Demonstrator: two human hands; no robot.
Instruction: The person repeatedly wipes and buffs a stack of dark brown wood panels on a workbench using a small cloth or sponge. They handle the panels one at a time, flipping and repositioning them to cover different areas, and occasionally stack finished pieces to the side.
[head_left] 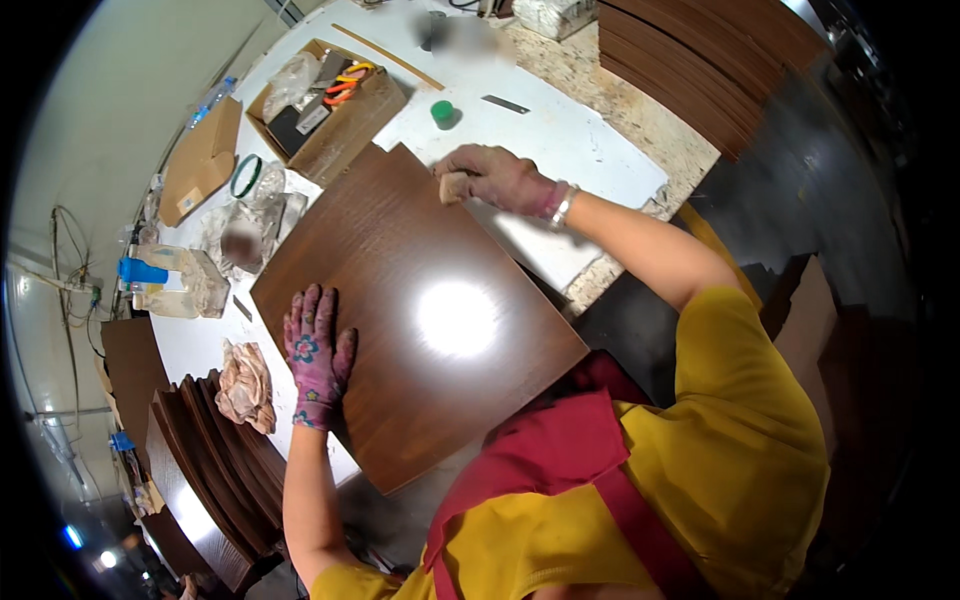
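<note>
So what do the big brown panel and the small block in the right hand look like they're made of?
The brown panel looks like wood or wood-grain laminate board: fine grain lines, with a glossy finish shown by the bright lamp glare. The small block under the right hand is tan and matte, possibly wood, cork or sponge; mostly hidden.

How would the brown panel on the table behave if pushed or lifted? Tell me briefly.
The brown panel looks flat and straight-edged, so probably stiff. Its glossy face shows glare, so it may slide easily. The left hand lies flat on it while the right hand presses a small block at its far edge.
</note>
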